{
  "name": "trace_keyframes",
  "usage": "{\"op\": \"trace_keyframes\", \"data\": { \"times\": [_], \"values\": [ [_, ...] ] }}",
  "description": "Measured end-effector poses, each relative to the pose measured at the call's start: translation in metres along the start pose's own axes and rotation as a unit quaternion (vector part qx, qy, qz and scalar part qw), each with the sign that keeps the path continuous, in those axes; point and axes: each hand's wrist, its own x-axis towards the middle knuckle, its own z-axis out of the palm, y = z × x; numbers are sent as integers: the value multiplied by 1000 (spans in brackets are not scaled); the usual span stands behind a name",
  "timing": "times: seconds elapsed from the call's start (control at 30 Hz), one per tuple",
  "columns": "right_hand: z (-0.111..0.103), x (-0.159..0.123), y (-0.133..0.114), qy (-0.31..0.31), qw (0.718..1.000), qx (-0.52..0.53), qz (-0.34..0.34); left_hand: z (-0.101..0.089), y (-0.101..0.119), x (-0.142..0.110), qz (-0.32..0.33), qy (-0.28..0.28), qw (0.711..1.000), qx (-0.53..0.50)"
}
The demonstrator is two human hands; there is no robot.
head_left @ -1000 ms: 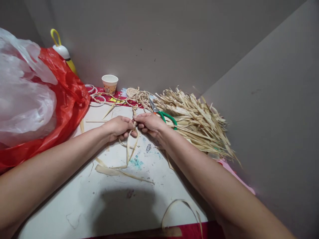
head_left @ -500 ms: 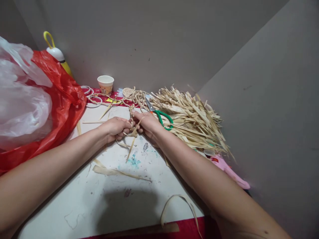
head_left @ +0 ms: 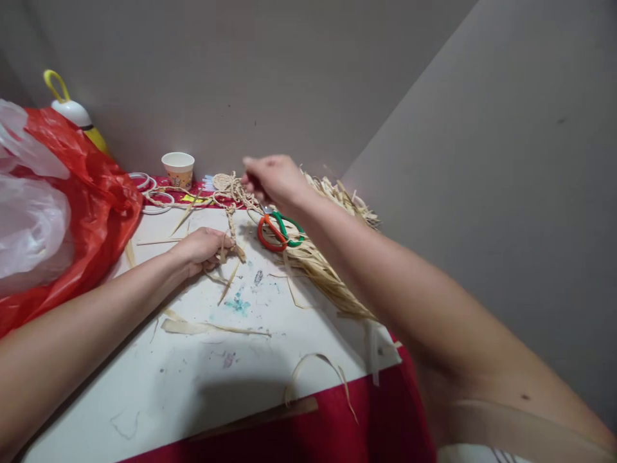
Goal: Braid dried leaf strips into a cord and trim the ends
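Observation:
My left hand (head_left: 205, 249) is closed in a pinch on the loose end of a braided straw cord (head_left: 231, 222), low over the white board. Loose strips of the straw stick out past its fingers. My right hand (head_left: 274, 180) is raised over the far edge of the board, its fingers curled together; what they hold, if anything, is hidden. Just below it lie scissors (head_left: 272, 233) with orange and green handles, their blades mostly covered. A heap of coiled braid (head_left: 231, 185) is to the left of my right hand. My right arm partly covers a bundle of dry straw strips (head_left: 313, 263).
A paper cup (head_left: 178, 170) and white rings (head_left: 159, 202) stand at the back. Red and white plastic bags (head_left: 91, 167) fill the left, with a yellow-handled bottle (head_left: 72, 112) behind. Loose strips (head_left: 193, 327) lie on the white board (head_left: 159, 399). Grey walls (head_left: 289, 77) close off the back and right.
My right hand has let go of the cord beside my left hand and risen away over the scissors, whose orange handle now shows. The view has shifted right.

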Motion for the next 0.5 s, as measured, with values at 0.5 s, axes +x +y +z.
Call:
{"op": "trace_keyframes", "data": {
  "times": [0.5],
  "values": [
    [-66, -96, -36, 3, 981, -188, -47, -4, -1, 8, -15, -19, 999, -35]
  ]
}}
